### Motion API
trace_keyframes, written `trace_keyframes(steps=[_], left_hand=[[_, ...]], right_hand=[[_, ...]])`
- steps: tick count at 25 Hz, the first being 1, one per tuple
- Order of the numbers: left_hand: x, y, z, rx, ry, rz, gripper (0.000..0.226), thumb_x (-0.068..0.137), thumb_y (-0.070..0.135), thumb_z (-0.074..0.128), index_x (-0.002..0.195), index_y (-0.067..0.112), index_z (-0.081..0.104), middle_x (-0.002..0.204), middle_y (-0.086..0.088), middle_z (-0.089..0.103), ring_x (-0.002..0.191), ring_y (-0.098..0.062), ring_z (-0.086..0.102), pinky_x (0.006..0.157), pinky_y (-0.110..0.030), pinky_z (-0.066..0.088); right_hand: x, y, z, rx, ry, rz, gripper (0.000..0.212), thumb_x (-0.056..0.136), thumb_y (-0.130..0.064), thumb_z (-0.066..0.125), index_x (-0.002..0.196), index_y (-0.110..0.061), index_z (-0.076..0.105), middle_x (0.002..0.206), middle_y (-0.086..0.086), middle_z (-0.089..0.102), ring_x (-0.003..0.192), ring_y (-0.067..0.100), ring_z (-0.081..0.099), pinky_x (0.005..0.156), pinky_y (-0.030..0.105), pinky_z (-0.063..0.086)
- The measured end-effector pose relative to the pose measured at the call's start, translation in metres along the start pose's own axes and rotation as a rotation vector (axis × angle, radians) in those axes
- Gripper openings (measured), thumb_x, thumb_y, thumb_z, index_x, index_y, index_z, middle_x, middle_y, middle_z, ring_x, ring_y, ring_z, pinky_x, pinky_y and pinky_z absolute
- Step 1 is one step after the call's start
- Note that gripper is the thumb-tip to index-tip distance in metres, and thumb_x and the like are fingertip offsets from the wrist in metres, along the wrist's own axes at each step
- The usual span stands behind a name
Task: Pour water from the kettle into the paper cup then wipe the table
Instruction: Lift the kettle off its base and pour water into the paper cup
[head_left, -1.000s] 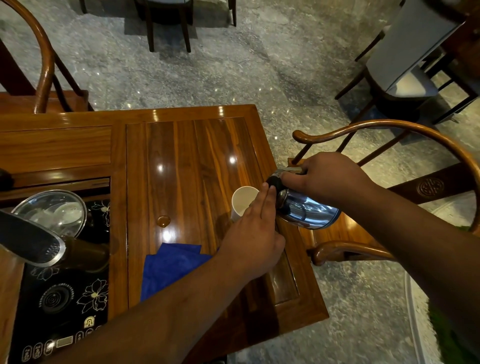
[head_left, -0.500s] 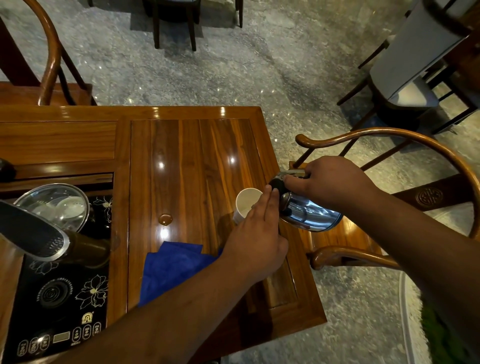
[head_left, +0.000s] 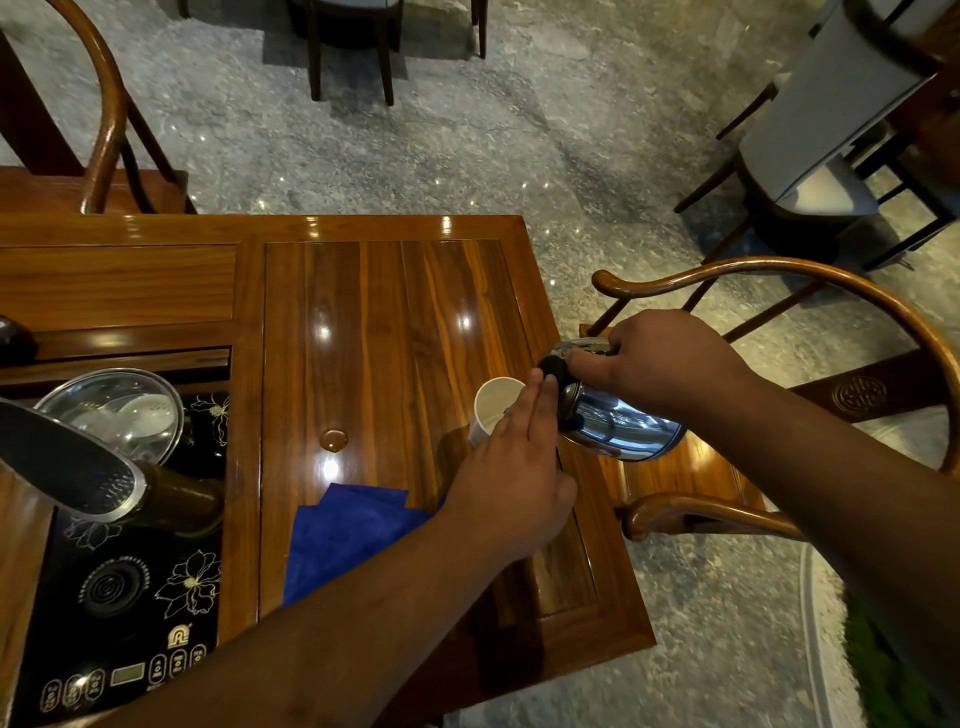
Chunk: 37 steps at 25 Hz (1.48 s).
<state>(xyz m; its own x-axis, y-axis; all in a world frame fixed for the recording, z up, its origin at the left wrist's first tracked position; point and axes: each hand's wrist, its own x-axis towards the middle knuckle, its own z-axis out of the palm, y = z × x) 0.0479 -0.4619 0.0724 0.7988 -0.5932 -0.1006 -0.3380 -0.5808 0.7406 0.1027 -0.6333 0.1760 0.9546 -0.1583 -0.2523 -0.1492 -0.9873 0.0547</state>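
Observation:
A white paper cup (head_left: 493, 408) stands on the glossy wooden table (head_left: 384, 322) near its right edge. My right hand (head_left: 660, 358) grips the handle of a shiny steel kettle (head_left: 618, 428), which is tipped sideways toward the cup. My left hand (head_left: 514, 478) rests against the cup's near side with its fingers straight, the fingertips touching the kettle's black lid knob (head_left: 553, 369). Whether the fingers wrap the cup is hidden. A blue cloth (head_left: 348, 535) lies on the table, partly under my left forearm. A small water puddle (head_left: 332, 439) sits left of the cup.
A black induction tea stove (head_left: 130, 597) with a glass lid (head_left: 119, 413) and a dark pot fills the table's left side. A round-backed wooden armchair (head_left: 779, 291) stands right beside the table under the kettle. More chairs stand beyond on the stone floor.
Both hands, the cup and the kettle hold almost the same pose. The view has shifted slightly.

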Motion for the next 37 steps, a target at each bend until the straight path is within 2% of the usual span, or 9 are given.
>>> trace_keyframes(steps=[3,11,19,34,37], left_hand=[[0.0002,-0.0001,0.0005,0.001,0.006,0.006,0.092,0.099,0.031,0.051,0.163,0.026,-0.014,0.174,0.007,-0.015,0.159,-0.018,0.009,0.118,-0.041,0.038],[0.0016,0.0018,0.0029,0.009,0.02,0.027,0.09,0.1,0.03,0.051,0.164,0.024,-0.012,0.175,0.005,-0.014,0.16,-0.017,0.007,0.121,-0.039,0.032],[0.0031,0.004,0.0032,0.011,0.031,0.039,0.092,0.099,0.031,0.052,0.164,0.023,-0.013,0.175,0.003,-0.014,0.158,-0.02,0.018,0.108,-0.03,0.036],[0.0049,0.0031,0.006,-0.001,0.027,0.032,0.093,0.098,0.03,0.053,0.164,0.023,-0.013,0.175,0.003,-0.011,0.158,-0.02,0.018,0.112,-0.034,0.037],[0.0059,0.0032,0.0064,0.003,0.022,0.027,0.093,0.098,0.03,0.052,0.164,0.024,-0.014,0.175,0.004,-0.013,0.159,-0.02,0.016,0.113,-0.035,0.037]], right_hand=[[-0.0009,-0.0005,-0.0016,-0.025,-0.001,-0.025,0.067,0.093,-0.069,0.051,0.083,-0.007,0.075,0.077,0.016,0.071,0.073,0.028,0.068,0.058,0.032,0.043],[-0.0024,0.0021,-0.0025,0.007,0.006,0.031,0.07,0.088,-0.072,0.051,0.078,-0.008,0.074,0.073,0.014,0.069,0.069,0.027,0.066,0.057,0.032,0.044],[-0.0013,0.0036,-0.0053,0.012,0.004,0.043,0.07,0.086,-0.074,0.05,0.076,-0.01,0.075,0.069,0.011,0.067,0.067,0.024,0.064,0.057,0.033,0.047],[0.0003,0.0053,-0.0043,0.018,-0.006,0.047,0.068,0.086,-0.073,0.052,0.077,-0.01,0.075,0.07,0.012,0.069,0.066,0.025,0.065,0.057,0.034,0.048],[0.0014,0.0052,-0.0045,0.01,-0.008,0.039,0.069,0.087,-0.073,0.052,0.078,-0.009,0.075,0.072,0.013,0.07,0.068,0.026,0.066,0.06,0.037,0.052]])
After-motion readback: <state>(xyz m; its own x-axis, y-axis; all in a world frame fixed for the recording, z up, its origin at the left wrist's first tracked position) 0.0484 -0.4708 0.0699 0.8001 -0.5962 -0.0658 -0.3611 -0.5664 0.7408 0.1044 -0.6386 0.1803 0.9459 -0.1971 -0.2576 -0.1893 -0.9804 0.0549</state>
